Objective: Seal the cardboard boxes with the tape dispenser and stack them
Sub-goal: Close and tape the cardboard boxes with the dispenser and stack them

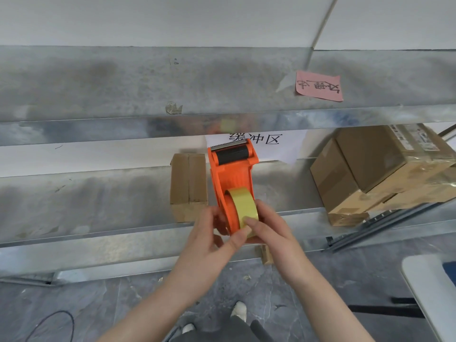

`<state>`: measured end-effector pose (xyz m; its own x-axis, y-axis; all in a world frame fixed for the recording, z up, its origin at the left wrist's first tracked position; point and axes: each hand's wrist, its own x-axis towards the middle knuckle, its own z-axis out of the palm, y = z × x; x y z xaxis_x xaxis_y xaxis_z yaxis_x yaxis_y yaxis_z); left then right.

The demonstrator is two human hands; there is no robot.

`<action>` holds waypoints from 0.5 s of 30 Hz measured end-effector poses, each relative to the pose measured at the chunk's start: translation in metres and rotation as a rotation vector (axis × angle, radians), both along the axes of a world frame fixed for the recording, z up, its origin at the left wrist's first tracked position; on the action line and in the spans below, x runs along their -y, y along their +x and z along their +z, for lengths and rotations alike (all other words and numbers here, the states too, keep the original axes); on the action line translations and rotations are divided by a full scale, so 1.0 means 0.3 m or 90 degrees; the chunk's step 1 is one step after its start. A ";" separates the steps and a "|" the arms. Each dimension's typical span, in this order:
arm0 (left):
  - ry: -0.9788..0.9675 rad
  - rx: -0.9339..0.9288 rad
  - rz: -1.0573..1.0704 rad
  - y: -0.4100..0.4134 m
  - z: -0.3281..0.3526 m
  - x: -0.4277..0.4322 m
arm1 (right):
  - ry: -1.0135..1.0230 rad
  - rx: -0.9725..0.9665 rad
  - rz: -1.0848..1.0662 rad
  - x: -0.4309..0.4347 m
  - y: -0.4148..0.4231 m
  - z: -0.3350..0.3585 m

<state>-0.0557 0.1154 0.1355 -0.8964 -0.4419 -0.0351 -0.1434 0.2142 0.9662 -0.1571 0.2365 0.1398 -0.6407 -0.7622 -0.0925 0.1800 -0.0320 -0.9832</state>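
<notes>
Tape dispenser (232,178) up in both your hands, in front of the metal shelf (98,201).

Your left hand (209,240) has a closed grip round the lower body of the orange tape dispenser, with the thumb against the yellow tape roll (243,208). Your right hand (271,230) grips the roll from the other side, thumb on the tape face. The cutter end points up. A small cardboard box (188,183) sits on the shelf just behind and left of it, flaps shut, centre seam showing. A stack of boxes (365,169) stands well to the right on the same shelf. A pink note (319,86) sticks to the shelf above.
</notes>
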 end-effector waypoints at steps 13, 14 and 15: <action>-0.097 -0.112 -0.037 -0.022 0.064 -0.038 | -0.065 -0.071 -0.007 -0.002 0.027 0.046; -0.101 -0.116 -0.040 -0.021 0.065 -0.039 | -0.067 -0.067 -0.009 -0.004 0.030 0.048; -0.104 -0.118 -0.043 -0.019 0.064 -0.039 | -0.067 -0.065 -0.009 -0.006 0.032 0.051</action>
